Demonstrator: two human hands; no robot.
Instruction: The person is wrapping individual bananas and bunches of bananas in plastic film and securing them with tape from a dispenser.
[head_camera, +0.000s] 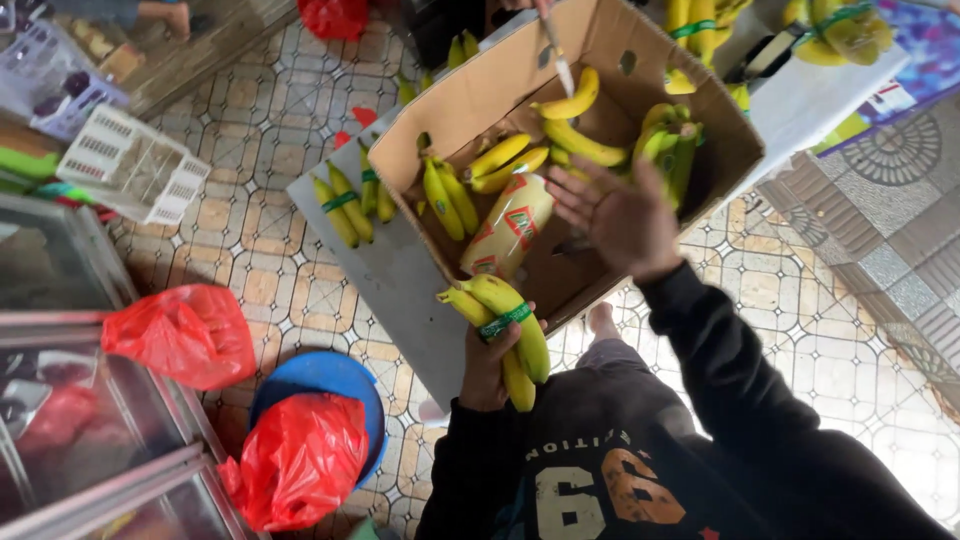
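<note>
My left hand (487, 365) grips a small bunch of yellow bananas (505, 325) bound with a green band, held at the near edge of a cardboard box (470, 95). My right hand (615, 215) hovers open, fingers spread, over the inside of the box. In the box lie several loose bananas and bunches (575, 125) and a yellow packet with red marks (507, 228). The right hand is nearest this packet and a green-banded bunch (668, 145).
The box rests on a grey board (390, 270) with another banded bunch (350, 200) beside it. Another person's hand holds a thin blade (556, 55) over the box. Red bags (185, 330) (300, 460), a blue tub (325, 372) and white baskets (130, 165) sit left on the tiled floor.
</note>
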